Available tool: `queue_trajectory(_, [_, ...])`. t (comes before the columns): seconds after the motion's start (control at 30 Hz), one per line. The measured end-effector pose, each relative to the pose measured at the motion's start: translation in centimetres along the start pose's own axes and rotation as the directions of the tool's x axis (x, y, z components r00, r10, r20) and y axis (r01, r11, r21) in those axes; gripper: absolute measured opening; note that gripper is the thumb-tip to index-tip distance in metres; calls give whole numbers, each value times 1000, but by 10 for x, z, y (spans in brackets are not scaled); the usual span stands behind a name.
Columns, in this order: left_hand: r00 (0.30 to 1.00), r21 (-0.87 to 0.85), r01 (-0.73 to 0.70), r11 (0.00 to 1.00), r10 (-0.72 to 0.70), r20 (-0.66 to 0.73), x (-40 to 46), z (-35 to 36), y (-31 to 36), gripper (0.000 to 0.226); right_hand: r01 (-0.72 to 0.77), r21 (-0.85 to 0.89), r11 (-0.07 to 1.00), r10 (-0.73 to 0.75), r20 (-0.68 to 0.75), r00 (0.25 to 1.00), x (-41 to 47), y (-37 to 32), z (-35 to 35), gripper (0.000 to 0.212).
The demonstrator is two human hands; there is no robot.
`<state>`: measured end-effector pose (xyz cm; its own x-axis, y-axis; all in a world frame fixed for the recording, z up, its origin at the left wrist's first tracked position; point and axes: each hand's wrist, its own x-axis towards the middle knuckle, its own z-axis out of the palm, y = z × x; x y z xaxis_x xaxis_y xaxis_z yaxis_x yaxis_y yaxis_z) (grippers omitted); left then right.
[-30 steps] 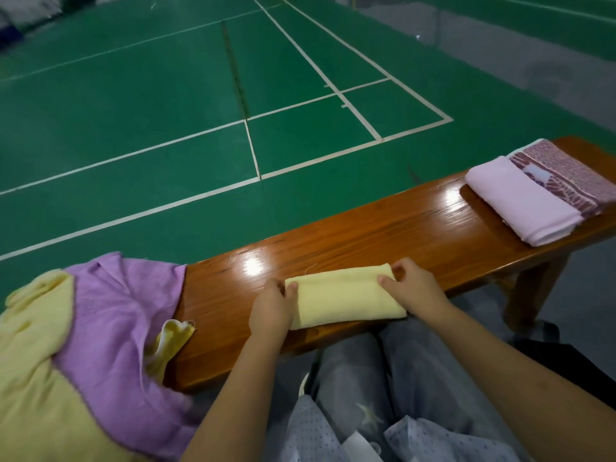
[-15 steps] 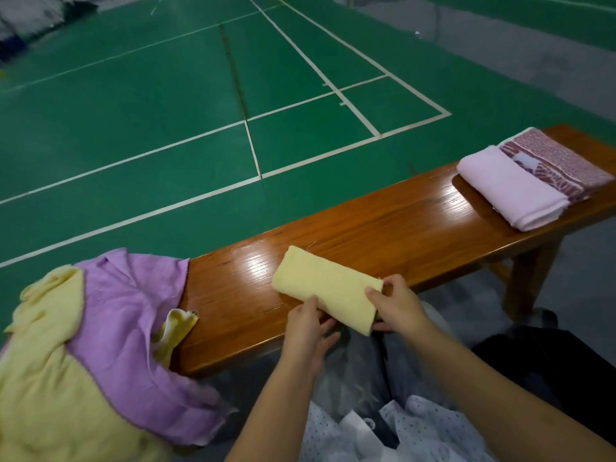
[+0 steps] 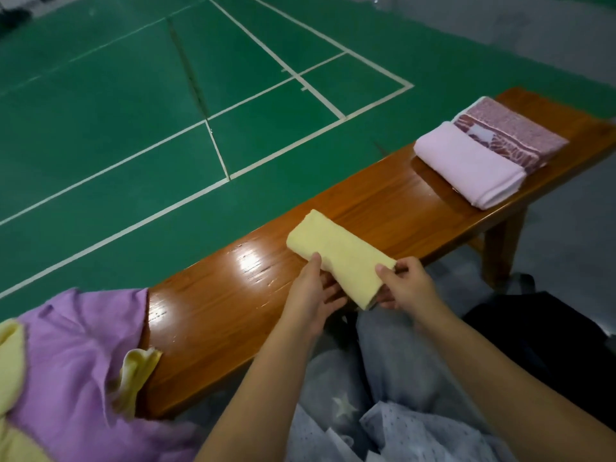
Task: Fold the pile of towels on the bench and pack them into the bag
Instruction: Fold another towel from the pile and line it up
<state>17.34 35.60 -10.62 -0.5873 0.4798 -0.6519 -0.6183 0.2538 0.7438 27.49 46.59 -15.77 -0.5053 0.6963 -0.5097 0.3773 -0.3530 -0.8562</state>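
Head view, near edge: grey star-printed fabric (image 3: 383,405) is seen at the bottom of the frame, with a dark bag (image 3: 546,338) just to its right, below the table's front edge. Whether the bag is open cannot be told.

Both forearms are extended forward over the fabric. The folded yellow towel (image 3: 336,255) is held at its near end by both hands, lying diagonally, its far end over the wooden table (image 3: 233,301) and its near end projecting past the front edge. The left hand (image 3: 310,291) is placed at the towel's left near side, thumb on top and fingers curled beneath, gripping it. The right hand (image 3: 406,285) is closed on the towel's right near corner, thumb on top, fingers under.

At the left end of the table an unfolded pile is noted: a purple towel (image 3: 76,361) draped over the end, with loose yellow cloth (image 3: 13,378) beside and under it.

Farther right along the table, well apart from the hands, a folded pink towel (image 3: 466,168) is laid touching a folded maroon patterned towel (image 3: 510,135).

Beyond the table, a green court floor (image 3: 133,105) with white lines is recorded.
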Motion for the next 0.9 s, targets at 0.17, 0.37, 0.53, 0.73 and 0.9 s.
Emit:
queue_trajectory(0.17, [996,90,40,995,-46,75,30,53,22,54,-4,166,986,16,-69,997,26,-16,-39,28])
queue_trajectory(0.37, [989,192,55,980,-80,123,65,112,43,63,9,257,966,41,-186,982,58,-35,-77,30])
queue_trajectory(0.53, [982,264,29,964,-77,175,83,142,50,67,53,292,955,28,-266,964,78,-39,-91,34])
queue_trajectory(0.73, [969,264,10,965,-75,236,84,164,50,60,88,374,923,52,-348,936,95,-38,-98,35])
queue_trajectory(0.9, [955,224,5,974,-71,287,76,171,46,56,122,368,922,36,-395,918,94,-39,-102,40])
